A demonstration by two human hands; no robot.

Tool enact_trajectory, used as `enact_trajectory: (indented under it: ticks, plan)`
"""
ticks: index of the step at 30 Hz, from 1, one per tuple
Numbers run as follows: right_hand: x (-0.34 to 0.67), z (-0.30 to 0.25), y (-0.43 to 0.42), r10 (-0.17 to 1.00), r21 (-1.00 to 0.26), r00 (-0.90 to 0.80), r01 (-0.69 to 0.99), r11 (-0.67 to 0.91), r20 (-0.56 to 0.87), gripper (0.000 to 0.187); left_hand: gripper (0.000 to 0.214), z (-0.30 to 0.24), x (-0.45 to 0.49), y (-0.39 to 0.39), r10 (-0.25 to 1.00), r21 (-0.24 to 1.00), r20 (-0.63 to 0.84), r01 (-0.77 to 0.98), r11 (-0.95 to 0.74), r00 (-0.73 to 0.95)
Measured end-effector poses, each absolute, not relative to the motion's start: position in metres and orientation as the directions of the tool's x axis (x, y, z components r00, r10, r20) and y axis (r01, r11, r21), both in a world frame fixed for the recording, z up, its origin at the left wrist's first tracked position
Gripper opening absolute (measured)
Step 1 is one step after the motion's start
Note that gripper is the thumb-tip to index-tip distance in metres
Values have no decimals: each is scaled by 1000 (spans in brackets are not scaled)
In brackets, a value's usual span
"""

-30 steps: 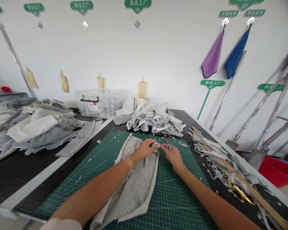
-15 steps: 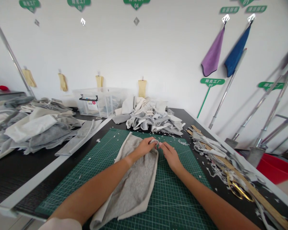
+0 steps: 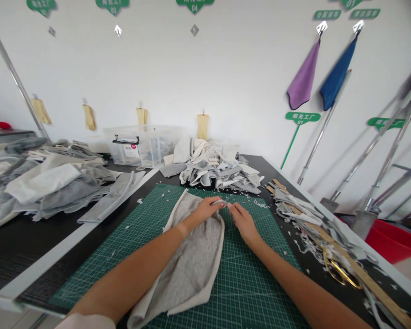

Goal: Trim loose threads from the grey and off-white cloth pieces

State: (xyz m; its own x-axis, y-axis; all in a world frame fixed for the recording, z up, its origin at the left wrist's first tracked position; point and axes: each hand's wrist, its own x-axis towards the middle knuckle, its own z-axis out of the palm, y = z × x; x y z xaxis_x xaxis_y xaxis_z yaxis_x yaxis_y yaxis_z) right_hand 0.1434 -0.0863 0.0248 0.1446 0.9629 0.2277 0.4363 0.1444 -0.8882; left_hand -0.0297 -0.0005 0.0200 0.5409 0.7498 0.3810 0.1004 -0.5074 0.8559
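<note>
A grey fabric piece (image 3: 195, 256) with pale edges lies lengthwise on the green cutting mat (image 3: 256, 283). My left hand (image 3: 209, 209) is closed on its far right corner, lifting that edge a little off the mat. Close beside it, my right hand (image 3: 241, 218) pinches the tip of the same corner between thumb and fingers. A short stretch of the edge runs taut between the two hands. The fingertips are small and partly blurred, so the exact grip is hard to make out.
Behind the mat rises a heap of cut fabric pieces (image 3: 219, 167), next to a clear plastic box (image 3: 140, 146). More fabric (image 3: 55, 183) is piled at left. Gold-handled scissors (image 3: 342, 274), a wooden ruler (image 3: 359, 269) and scraps lie at right. A red bucket (image 3: 393, 240) stands beyond the table edge.
The right hand has shifted very slightly, and the held corner looks flatter and more stretched between the hands. Everything else stays as it was.
</note>
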Motion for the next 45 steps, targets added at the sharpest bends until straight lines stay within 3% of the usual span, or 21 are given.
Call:
enact_trajectory:
  ticks: [9, 45]
  plan:
    - [145, 20, -85, 948, -787, 127, 595, 162, 291, 43, 35, 16, -30, 3, 738, 867, 384, 59, -495, 554]
    - [149, 16, -84, 953, -759, 42, 615, 212, 301, 41, 48, 15, -33, 3, 686, 865, 334, 80, -496, 646]
